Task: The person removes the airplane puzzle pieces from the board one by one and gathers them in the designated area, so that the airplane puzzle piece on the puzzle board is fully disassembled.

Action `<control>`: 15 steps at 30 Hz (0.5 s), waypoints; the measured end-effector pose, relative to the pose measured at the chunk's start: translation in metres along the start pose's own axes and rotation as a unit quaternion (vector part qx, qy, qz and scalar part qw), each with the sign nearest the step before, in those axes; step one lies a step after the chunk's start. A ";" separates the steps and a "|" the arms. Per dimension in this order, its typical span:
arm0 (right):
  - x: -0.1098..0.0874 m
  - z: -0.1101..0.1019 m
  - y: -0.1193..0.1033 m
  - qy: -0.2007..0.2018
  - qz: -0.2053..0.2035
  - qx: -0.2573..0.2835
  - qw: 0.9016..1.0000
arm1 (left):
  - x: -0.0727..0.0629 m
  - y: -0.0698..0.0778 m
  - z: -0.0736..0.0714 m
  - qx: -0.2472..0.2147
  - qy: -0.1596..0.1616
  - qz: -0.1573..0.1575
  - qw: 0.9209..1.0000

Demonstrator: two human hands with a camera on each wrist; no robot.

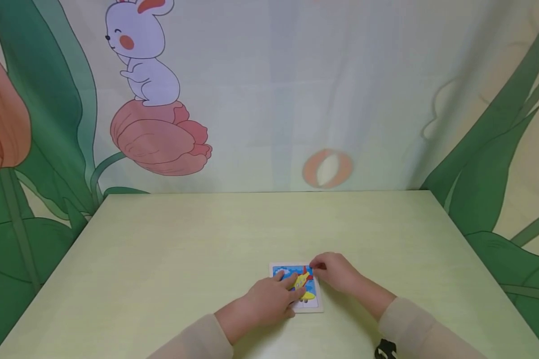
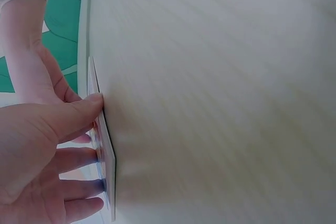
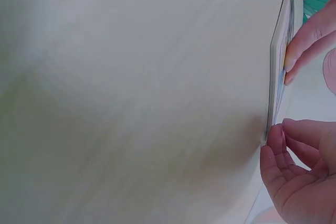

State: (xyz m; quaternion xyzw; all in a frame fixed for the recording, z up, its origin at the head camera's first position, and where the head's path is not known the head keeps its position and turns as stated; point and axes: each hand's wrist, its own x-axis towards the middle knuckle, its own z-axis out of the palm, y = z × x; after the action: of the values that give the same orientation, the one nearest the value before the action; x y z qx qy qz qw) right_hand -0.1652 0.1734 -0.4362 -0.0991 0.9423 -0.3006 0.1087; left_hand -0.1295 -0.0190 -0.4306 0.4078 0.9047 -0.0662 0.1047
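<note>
A small puzzle board (image 1: pixel 313 306) with a pale border and a yellow and red airplane on a blue sky lies flat near the front of the table. My left hand (image 1: pixel 269 298) rests on its left part, fingers spread over the picture. In the left wrist view the thumb of that hand (image 2: pixel 39 153) touches the board's edge (image 2: pixel 109 166). At the far right corner, my right hand (image 1: pixel 337 270) has its thumb and curled fingertips together. Seen from the right wrist, this hand (image 3: pixel 304 169) pinches the corner of the board (image 3: pixel 274 77); any loose piece between the fingertips is hidden.
The pale tabletop (image 1: pixel 184 239) stretches out around the board. Behind it hangs a curtain (image 1: pixel 251 99) printed with a rabbit, flowers and leaves. A small black object (image 1: pixel 385 349) shows beside the right sleeve at the bottom edge.
</note>
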 end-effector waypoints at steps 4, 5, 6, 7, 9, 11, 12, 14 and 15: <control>0.005 0.000 0.003 0.003 0.010 0.025 1.000 | 0.000 0.001 -0.002 -0.010 -0.006 -0.006 1.000; 0.006 0.000 0.004 -0.002 0.014 0.035 0.999 | -0.001 0.001 -0.002 -0.012 -0.007 -0.007 1.000; 0.007 0.000 0.005 -0.007 0.018 0.042 0.999 | -0.001 0.001 -0.002 -0.016 -0.009 -0.009 1.000; 0.008 0.000 0.005 -0.010 0.021 0.050 0.998 | -0.001 0.001 -0.002 -0.017 -0.010 -0.009 1.000; 0.009 0.000 0.006 -0.016 0.029 0.064 0.997 | -0.001 0.001 -0.003 -0.020 -0.012 -0.010 1.000; 0.008 0.001 0.006 -0.015 0.029 0.067 0.997 | -0.001 0.001 -0.002 -0.021 -0.011 -0.009 1.000; 0.007 0.000 0.005 -0.011 0.028 0.057 0.998 | 0.000 0.001 -0.003 -0.022 -0.012 -0.009 1.000; 0.003 0.000 0.003 -0.004 0.021 0.033 0.999 | 0.000 0.001 -0.003 -0.022 -0.011 -0.009 1.000; 0.001 0.000 0.002 -0.001 0.012 0.012 1.000 | 0.000 0.001 -0.003 -0.023 -0.010 -0.009 1.000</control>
State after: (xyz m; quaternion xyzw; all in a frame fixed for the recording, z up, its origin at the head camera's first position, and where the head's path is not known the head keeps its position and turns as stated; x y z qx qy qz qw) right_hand -0.1668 0.1745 -0.4373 -0.0868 0.9397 -0.3105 0.1141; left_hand -0.1291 -0.0173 -0.4275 0.3962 0.9085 -0.0506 0.1227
